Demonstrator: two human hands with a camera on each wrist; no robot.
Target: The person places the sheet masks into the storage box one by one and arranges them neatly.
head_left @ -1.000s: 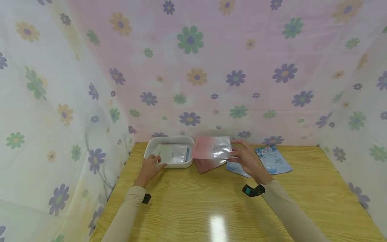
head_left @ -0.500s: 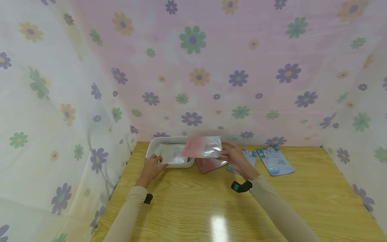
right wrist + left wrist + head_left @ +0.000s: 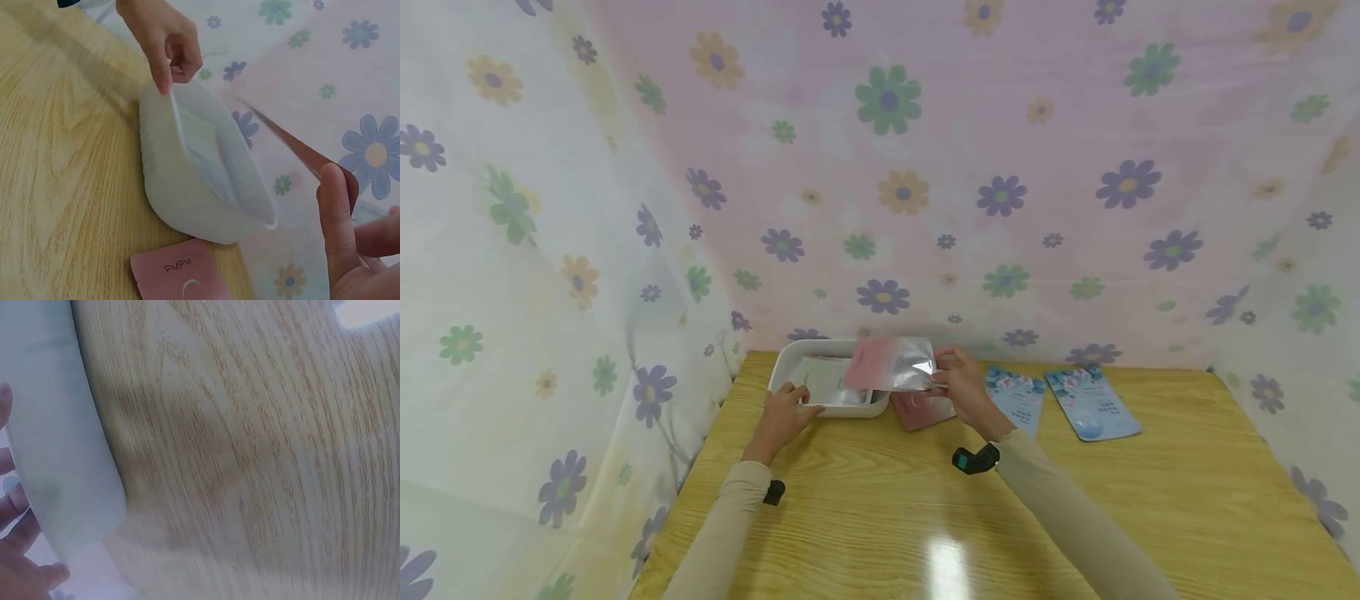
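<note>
My right hand (image 3: 962,387) pinches the right end of a pink and silver sachet (image 3: 891,364), which hangs over the right part of a white plastic bin (image 3: 857,412). Seen nearly edge-on in the right wrist view, the sachet (image 3: 306,153) is above and apart from the bin's rim. My left hand (image 3: 782,419) grips the bin's front left rim, its thumb outside the wall. Inside the bin lies a pale green and silver sachet (image 3: 830,379). Partly under the held sachet, a dark pink sachet (image 3: 922,410) marked PMPM rests beside the bin.
Two blue floral sachets lie to the right on the wooden table (image 3: 865,508): one (image 3: 1018,398) near my right forearm, another (image 3: 1093,404) farther right. A flowered cloth (image 3: 940,167) rises behind the table and at both sides.
My right hand has moved left with the pink and silver sachet, from beside the bin to over its right part. My left hand stays on the rim.
</note>
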